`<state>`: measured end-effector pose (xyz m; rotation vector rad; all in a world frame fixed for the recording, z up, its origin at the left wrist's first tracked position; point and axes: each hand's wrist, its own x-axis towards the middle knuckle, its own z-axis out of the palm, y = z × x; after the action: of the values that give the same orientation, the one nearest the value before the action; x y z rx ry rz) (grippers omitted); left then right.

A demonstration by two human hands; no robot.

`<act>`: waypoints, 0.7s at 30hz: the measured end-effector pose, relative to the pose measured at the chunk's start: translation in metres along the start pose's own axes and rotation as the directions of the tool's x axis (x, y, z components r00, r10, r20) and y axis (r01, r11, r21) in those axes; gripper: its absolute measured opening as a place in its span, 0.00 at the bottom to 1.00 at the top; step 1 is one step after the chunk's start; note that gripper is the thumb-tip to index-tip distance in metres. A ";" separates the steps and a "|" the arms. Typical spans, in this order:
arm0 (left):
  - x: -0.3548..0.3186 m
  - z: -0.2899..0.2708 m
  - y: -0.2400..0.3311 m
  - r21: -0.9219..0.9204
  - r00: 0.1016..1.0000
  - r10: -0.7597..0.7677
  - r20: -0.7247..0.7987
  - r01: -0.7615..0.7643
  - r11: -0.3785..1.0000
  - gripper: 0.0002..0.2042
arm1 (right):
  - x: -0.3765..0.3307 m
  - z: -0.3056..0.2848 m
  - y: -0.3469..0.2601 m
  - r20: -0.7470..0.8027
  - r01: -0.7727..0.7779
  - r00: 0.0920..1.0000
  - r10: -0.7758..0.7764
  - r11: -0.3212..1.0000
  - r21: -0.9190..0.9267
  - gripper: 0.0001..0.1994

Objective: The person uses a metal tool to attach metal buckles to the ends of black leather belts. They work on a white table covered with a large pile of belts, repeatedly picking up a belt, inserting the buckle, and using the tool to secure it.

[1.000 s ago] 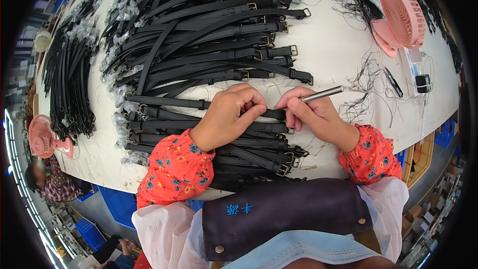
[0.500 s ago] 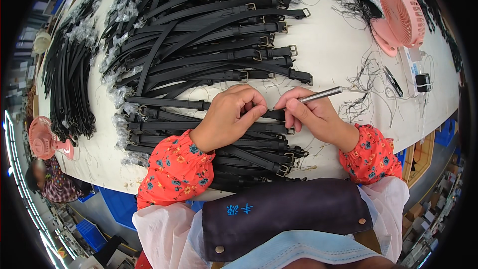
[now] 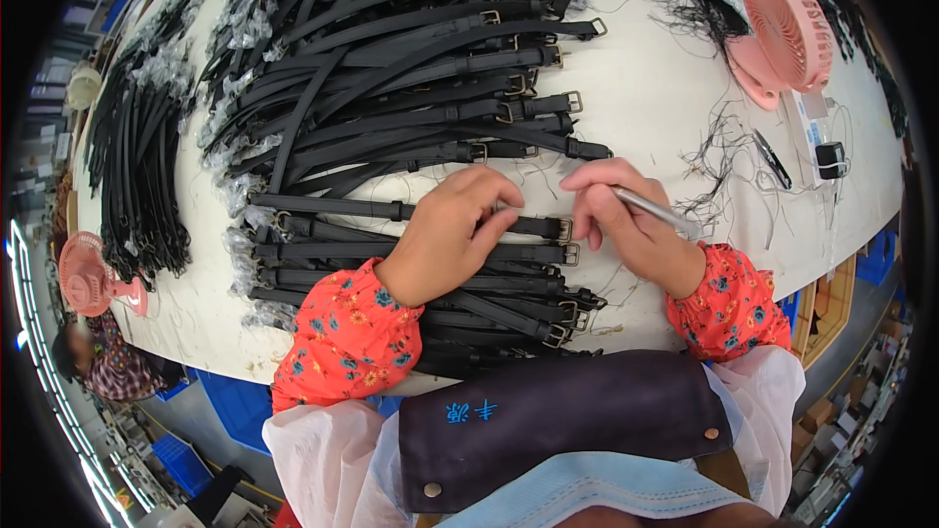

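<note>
— What is lying on the white rounded worktable [image 3: 665, 98]?

— A big heap of black leather straps with metal buckles [image 3: 391, 88] is spreading across it. One black buckled strap [image 3: 411, 210] is running under both hands.

— And the hands?

— The left hand [image 3: 445, 240] is pressing flat on that strap, fingers together. The right hand [image 3: 626, 220] is pinching a slim silver pen-like tool [image 3: 650, 207] just beside the strap's buckle end.

White table [image 3: 665, 88], black straps [image 3: 411, 68], pink fan [image 3: 782, 34], loose threads [image 3: 729, 152]
</note>
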<state>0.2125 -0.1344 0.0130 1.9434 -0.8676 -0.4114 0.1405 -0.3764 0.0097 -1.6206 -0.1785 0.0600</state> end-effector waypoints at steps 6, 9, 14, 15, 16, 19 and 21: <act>-0.006 -0.014 -0.001 -0.001 0.878 0.149 0.456 -0.167 0.986 0.04 | 0.026 -0.023 -0.005 0.047 0.361 0.857 -0.513 0.533 -0.765 0.13; -0.008 -0.017 0.008 -0.088 0.779 0.069 0.623 -0.018 0.996 0.05 | 0.021 -0.021 0.007 0.014 0.268 0.922 -0.388 0.609 -0.747 0.14; -0.007 -0.014 0.008 0.160 0.972 0.135 0.193 -0.167 0.973 0.04 | 0.019 -0.020 0.013 -0.039 0.223 0.942 -0.333 0.710 -0.668 0.13; -0.003 -0.019 0.006 0.399 0.978 0.208 0.030 -0.203 0.894 0.10 | 0.020 -0.020 0.013 -0.045 0.230 0.937 -0.348 0.706 -0.670 0.13; 0.001 -0.026 0.015 0.646 0.967 0.243 -0.080 -0.135 0.751 0.15 | 0.021 -0.021 0.013 -0.055 0.234 0.931 -0.362 0.702 -0.672 0.13; 0.005 -0.040 0.008 0.768 0.959 0.241 -0.147 -0.043 0.639 0.17 | 0.024 -0.023 0.013 -0.045 0.267 0.908 -0.417 0.657 -0.705 0.13; 0.001 -0.044 -0.001 0.774 0.969 0.205 -0.134 -0.026 0.632 0.17 | 0.026 -0.023 0.014 -0.034 0.283 0.897 -0.441 0.631 -0.722 0.13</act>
<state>0.2403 -0.1074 0.0346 2.6241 -1.1326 0.3286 0.1704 -0.3963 -0.0006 -2.3147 -0.4034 -0.5690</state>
